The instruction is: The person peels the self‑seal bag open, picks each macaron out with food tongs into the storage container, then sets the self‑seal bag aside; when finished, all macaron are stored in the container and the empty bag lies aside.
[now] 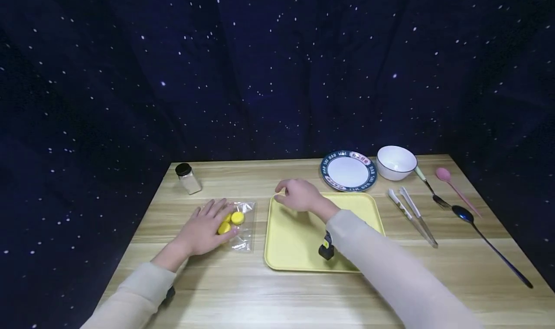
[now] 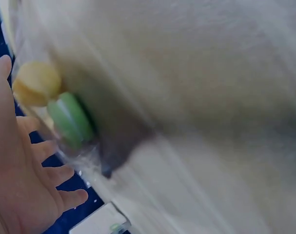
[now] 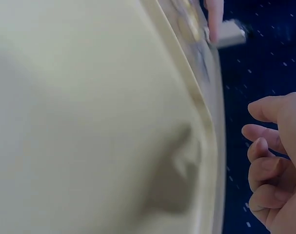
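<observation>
My left hand (image 1: pixel 205 230) hovers over or rests by a clear plastic bag (image 1: pixel 246 228), its fingers extended. Inside lie several yellow macarons (image 1: pixel 237 217), partly hidden by the hand. In the left wrist view a green macaron (image 2: pixel 72 119) shows beside a yellow macaron (image 2: pixel 38 83), next to the left hand (image 2: pixel 28 170). My right hand (image 1: pixel 298 195) is above the upper left part of a yellow tray (image 1: pixel 295 242) and holds nothing. Its thumb and index finger are apart, with the other fingers loosely curled in the right wrist view (image 3: pixel 279 165).
Behind the tray are a blue-rimmed plate (image 1: pixel 348 171) and a white bowl (image 1: pixel 395 163). To the right lie tongs (image 1: pixel 414 216), a fork (image 1: pixel 433 194), a pink spoon (image 1: pixel 453 184) and a long dark spoon (image 1: pixel 485 240). A black-capped jar (image 1: pixel 189 179) stands at the back left.
</observation>
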A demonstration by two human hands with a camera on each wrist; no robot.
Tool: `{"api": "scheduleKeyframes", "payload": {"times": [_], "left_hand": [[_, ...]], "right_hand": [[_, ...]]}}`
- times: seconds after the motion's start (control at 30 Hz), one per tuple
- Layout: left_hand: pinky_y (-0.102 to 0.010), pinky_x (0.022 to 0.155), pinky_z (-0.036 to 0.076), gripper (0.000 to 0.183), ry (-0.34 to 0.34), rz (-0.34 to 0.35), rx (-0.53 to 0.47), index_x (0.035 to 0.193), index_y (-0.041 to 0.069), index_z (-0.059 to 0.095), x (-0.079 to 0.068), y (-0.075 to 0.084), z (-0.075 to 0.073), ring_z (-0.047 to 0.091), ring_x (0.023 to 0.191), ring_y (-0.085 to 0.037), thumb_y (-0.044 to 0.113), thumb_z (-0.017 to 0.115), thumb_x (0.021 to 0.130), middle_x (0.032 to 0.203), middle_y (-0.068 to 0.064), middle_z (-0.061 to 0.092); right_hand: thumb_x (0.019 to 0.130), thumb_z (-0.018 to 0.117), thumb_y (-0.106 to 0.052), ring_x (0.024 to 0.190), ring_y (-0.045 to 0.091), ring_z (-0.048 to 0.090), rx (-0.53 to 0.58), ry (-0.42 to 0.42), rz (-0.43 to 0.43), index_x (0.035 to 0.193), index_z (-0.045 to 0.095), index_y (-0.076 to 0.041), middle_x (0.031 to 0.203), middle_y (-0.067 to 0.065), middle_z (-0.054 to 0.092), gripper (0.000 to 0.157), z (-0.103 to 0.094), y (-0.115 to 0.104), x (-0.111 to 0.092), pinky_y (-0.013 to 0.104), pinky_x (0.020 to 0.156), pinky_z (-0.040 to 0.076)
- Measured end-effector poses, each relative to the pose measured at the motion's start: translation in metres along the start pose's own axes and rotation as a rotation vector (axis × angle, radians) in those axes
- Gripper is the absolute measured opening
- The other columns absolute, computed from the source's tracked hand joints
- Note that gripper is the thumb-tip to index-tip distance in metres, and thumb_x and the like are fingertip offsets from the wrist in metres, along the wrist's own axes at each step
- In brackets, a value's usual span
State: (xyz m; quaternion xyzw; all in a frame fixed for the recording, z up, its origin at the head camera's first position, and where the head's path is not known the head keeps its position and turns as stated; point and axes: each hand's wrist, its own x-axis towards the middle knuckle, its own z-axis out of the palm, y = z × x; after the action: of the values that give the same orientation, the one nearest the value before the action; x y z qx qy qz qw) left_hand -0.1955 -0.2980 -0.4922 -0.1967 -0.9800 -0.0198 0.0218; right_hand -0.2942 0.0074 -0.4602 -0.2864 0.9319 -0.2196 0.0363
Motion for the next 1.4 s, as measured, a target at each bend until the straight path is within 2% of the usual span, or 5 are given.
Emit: {"api": "scheduleKeyframes", "payload": {"times": [0.23,0.57,0.8,1.1,1.4], "left_hand": [[-0.069,0.102,0.023,0.074,0.0,0.009,0.011,0.151,0.024,0.026,-0.007,-0.001,0.015,0.022,0.138,-0.041,0.069,0.028,0.092,0.154,-0.011,0.025],[-0.069,0.101,0.021,0.071,-0.004,0.015,0.014,0.152,0.021,0.024,-0.009,0.0,0.014,0.02,0.138,-0.042,0.063,0.032,0.095,0.155,-0.012,0.023],[-0.068,0.104,0.019,0.072,-0.002,0.015,0.004,0.152,0.023,0.023,-0.012,0.001,0.014,0.017,0.14,-0.04,0.066,0.03,0.094,0.156,-0.01,0.02],[-0.068,0.104,0.018,0.073,-0.011,0.007,0.008,0.152,0.024,0.023,-0.011,0.001,0.013,0.018,0.14,-0.04,0.067,0.03,0.094,0.156,-0.009,0.02],[-0.069,0.102,0.021,0.073,-0.023,0.008,0.014,0.152,0.021,0.025,-0.011,0.002,0.011,0.021,0.139,-0.039,0.066,0.03,0.094,0.155,-0.009,0.023]], "right_hand": [[0.091,0.06,-0.041,0.088,0.013,0.062,0.032,-0.084,-0.026,0.116,0.066,-0.02,0.097,-0.007,0.069,0.033,0.025,-0.028,0.019,0.035,0.076,0.05],[0.092,0.058,-0.04,0.111,0.022,0.058,0.03,-0.159,-0.011,0.127,0.06,-0.017,0.12,0.0,0.064,0.042,0.041,-0.052,0.036,0.04,0.09,0.048],[0.091,0.06,-0.039,0.099,0.018,0.061,0.064,-0.172,0.033,0.126,0.06,-0.017,0.112,-0.002,0.066,0.041,0.045,-0.056,0.039,0.038,0.085,0.049],[0.092,0.06,-0.034,0.067,0.011,0.055,0.06,-0.115,0.018,0.108,0.063,-0.022,0.077,-0.008,0.061,0.02,0.05,-0.054,0.043,0.03,0.066,0.048],[0.099,0.049,-0.032,0.065,0.012,0.055,0.065,-0.148,-0.011,0.103,0.058,-0.023,0.071,-0.007,0.059,0.013,0.05,-0.056,0.042,0.03,0.062,0.048]]}}
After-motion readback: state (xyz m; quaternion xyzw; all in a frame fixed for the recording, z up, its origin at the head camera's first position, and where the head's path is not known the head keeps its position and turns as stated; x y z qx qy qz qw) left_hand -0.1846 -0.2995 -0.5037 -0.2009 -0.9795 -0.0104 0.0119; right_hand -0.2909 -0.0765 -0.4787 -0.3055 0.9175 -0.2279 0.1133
